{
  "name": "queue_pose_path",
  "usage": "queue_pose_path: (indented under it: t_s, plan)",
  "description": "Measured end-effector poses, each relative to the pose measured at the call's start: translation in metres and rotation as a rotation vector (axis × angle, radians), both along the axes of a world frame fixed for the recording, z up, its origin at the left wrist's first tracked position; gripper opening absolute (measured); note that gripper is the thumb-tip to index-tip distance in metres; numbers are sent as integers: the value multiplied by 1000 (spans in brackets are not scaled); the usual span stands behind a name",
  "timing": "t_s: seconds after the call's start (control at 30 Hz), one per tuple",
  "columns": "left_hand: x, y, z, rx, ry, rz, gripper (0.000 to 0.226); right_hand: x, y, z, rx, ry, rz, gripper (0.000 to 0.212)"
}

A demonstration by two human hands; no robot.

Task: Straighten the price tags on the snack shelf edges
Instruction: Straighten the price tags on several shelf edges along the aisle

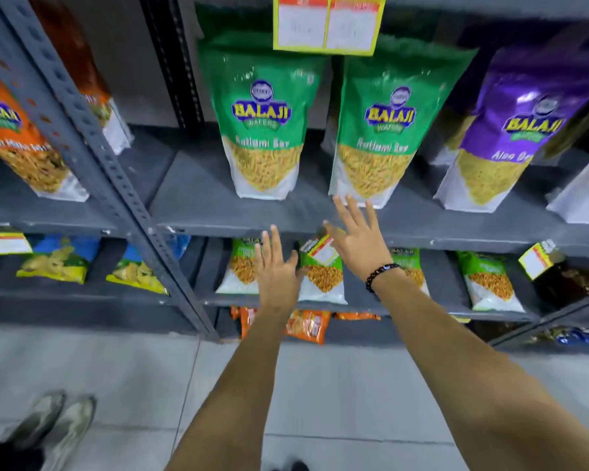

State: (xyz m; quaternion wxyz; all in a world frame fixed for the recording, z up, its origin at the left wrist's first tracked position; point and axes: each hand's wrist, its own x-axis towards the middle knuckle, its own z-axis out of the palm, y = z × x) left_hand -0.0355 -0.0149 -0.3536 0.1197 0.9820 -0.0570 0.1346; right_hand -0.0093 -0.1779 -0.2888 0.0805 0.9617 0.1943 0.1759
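Bright, even light — motion-blurred, edges warped.

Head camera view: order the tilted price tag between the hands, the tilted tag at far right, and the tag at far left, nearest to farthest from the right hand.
From the right hand:
1. Tilted middle tag, beside its thumb.
2. Far-right tag.
3. Far-left tag.

A shop: grey metal shelves [252,229] stocked with branded snack bags [264,130], yellow price tags [329,22] clipped to the shelf edges.
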Motion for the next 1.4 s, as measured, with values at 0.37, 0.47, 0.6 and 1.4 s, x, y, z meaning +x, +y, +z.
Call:
queue_pose_path:
  t_s: [0.37,0.47,0.6,1.4]
  plan:
    - [16,-25,-29,-270,-51,125,17,34,15,-8,174,-25,1,18]
    - [18,-26,-24,-358,-70,154,17,36,15,-7,213,-16,-4,15]
    - [15,-14,-14,-367,-110,100,16,28,8,-8,356,55,-41,8]
    - [57,17,45,-64,61,-80,12,21,12,-33,736,124,-345,11]
